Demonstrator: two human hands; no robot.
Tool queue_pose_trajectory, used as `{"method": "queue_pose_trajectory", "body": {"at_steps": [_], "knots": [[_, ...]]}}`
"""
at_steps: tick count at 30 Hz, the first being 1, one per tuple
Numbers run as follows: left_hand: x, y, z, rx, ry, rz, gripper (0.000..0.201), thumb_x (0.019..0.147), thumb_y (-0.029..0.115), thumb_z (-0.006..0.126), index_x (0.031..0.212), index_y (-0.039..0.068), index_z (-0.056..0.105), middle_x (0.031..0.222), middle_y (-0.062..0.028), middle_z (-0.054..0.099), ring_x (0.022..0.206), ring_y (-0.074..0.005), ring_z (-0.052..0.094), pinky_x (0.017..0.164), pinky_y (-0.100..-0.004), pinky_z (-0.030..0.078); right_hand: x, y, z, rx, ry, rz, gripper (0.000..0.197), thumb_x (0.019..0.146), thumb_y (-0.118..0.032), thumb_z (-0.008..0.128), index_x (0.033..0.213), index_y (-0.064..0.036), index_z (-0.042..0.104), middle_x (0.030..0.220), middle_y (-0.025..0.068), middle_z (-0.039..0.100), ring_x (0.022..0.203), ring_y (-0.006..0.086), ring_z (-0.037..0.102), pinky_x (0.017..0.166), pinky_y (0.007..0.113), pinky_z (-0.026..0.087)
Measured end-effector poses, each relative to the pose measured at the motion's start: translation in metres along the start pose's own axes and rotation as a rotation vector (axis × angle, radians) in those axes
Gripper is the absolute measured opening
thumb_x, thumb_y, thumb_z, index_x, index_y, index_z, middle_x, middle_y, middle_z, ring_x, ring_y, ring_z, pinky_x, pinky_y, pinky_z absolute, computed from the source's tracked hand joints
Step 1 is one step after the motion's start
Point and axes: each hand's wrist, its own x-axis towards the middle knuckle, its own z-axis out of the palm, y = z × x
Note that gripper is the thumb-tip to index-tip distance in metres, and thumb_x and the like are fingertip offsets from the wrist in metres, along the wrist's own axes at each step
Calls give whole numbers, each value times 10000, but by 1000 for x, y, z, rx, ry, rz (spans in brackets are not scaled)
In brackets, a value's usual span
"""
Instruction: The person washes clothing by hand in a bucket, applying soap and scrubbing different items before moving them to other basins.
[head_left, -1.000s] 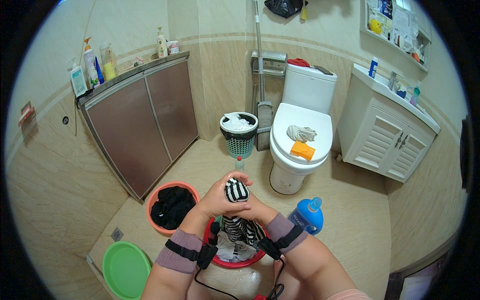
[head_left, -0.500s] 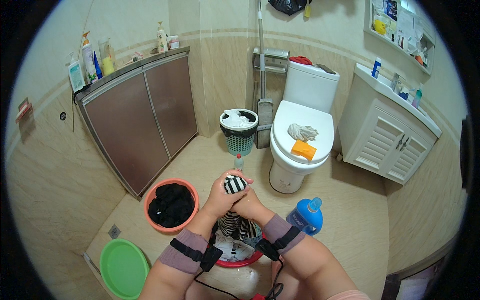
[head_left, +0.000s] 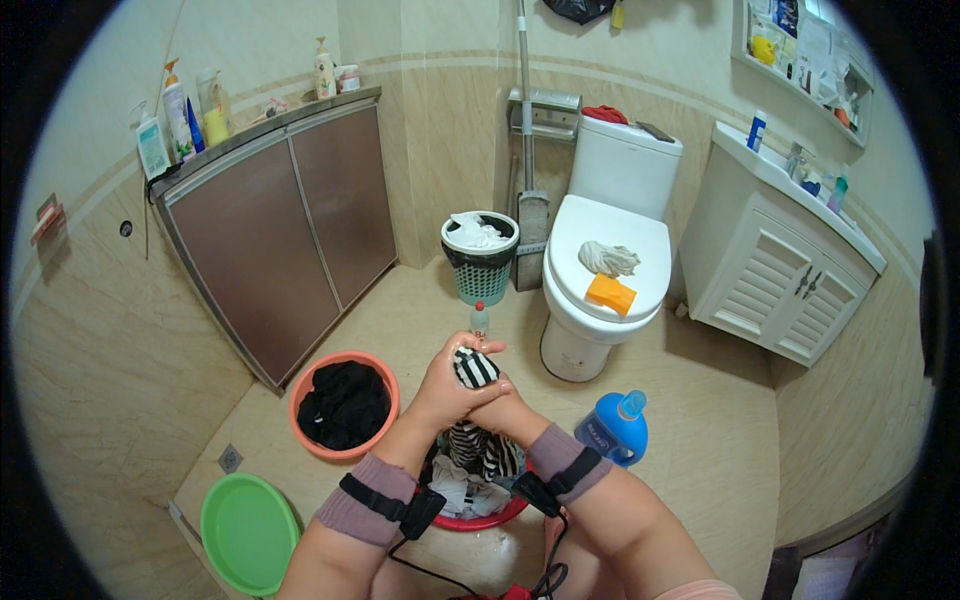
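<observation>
A black-and-white striped cloth garment [head_left: 476, 368] is bunched in both of my hands, above a red basin [head_left: 478, 523]. My left hand [head_left: 443, 385] wraps round its upper bunch, fingers curled. Just below and to the right, my right hand [head_left: 505, 412] is closed round the same garment. Its lower part hangs between my wrists into the basin, over white and grey wet-looking clothes [head_left: 465, 494]. My forearms hide part of the basin. What exactly lies inside my right fist is hidden.
Left of the basin stand an orange basin [head_left: 392, 418] of black clothes and a green basin [head_left: 240, 540]. A blue detergent bottle [head_left: 622, 432] is at the right. Ahead are a small red-capped bottle [head_left: 479, 318], a waste bin [head_left: 482, 275] and a toilet [head_left: 590, 330]. Cables [head_left: 552, 575] hang between my arms.
Both hands still grip the striped garment, and its bunched top has turned slightly between them. The whole view has shifted a little; the surroundings stay as they were.
</observation>
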Motion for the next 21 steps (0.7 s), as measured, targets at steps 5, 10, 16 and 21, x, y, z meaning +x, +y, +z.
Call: {"method": "queue_pose_trajectory", "body": {"at_steps": [5,10,16,21], "knots": [[-2,4,0,68,52,-25,462,710,24,792,973,77,416,1057,-126,657,957,-131,598,829,-283,487,2,2,3,-186,1,-2,325,749,-244,677,1044,-122,621,1004,148,672,947,335,641,803,421,511],[-1,1,-3,283,247,34,367,765,31,761,940,74,441,796,-23,583,738,-72,566,632,-237,487,4,-22,8,-285,113,116,309,752,-264,659,1015,-106,626,893,192,670,861,394,635,723,492,507],[2,11,1,-69,362,-82,289,797,22,722,950,63,480,806,-32,598,717,-110,612,629,-254,510,6,-43,10,-402,137,154,243,721,-237,676,849,-33,643,771,207,659,742,394,640,660,489,504],[5,17,2,-204,444,-232,227,827,35,693,958,70,512,740,-25,588,634,-119,612,562,-259,503,2,-34,13,-472,165,100,329,698,-275,705,892,-15,648,759,197,660,696,383,641,644,470,506]]}}
